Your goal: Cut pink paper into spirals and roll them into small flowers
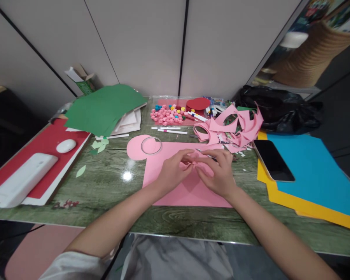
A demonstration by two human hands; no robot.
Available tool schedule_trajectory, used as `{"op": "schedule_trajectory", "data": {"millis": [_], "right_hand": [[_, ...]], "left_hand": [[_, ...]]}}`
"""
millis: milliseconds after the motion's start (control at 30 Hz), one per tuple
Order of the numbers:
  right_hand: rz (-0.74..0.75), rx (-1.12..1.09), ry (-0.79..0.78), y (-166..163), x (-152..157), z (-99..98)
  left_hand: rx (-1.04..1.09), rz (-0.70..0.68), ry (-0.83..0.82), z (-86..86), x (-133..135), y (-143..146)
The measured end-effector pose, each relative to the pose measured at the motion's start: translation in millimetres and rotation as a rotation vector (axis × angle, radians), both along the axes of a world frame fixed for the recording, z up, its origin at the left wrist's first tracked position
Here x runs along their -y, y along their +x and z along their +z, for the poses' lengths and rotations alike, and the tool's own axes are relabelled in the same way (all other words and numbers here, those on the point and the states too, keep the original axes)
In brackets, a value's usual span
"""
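Above a pink sheet of paper (166, 194), my left hand (175, 169) and my right hand (220, 171) meet, their fingertips closed on a small pink paper piece (194, 160). Its exact shape is mostly hidden by the fingers. A thin dark metal tool (202, 151) is also tucked in my right hand; its kind is unclear. On the sheet's upper left corner lie a pink paper circle (135, 147) and a clear ring (142, 145). Pink paper offcuts (221, 124) with round holes are heaped just beyond my right hand.
Small rolled paper pieces (166, 115) fill a clear tray at the back, near red circles (198, 104) and white pens (172, 132). Green sheets (102, 109), a red sheet (52, 144) and a white device (26, 179) are left. A phone (274, 160) rests on blue paper (317, 171) right.
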State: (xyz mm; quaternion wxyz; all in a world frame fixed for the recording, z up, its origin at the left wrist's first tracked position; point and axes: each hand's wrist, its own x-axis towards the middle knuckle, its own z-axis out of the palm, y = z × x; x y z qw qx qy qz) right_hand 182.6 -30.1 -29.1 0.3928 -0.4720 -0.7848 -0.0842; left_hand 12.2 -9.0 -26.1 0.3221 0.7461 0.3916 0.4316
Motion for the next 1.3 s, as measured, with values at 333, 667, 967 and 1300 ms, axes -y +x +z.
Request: {"op": "schedule_trajectory", "data": {"millis": [333,667,967,1300], "right_hand": [[0.008,0.031,0.123,3,0,2.2],[0.077,-0.121,0.142,3,8,13.7],[0.036,0.009,0.012,3,7,10.9],[0.033,0.048,0.227,7,4,6.3]], "left_hand": [[-0.01,-0.046,0.058,0.2,6,1],[0.489,-0.176,-0.208,4.4,15,6],[0.045,-0.049,0.087,4.7,13,2],[0.102,-0.108,0.096,9.8,13,2]]}}
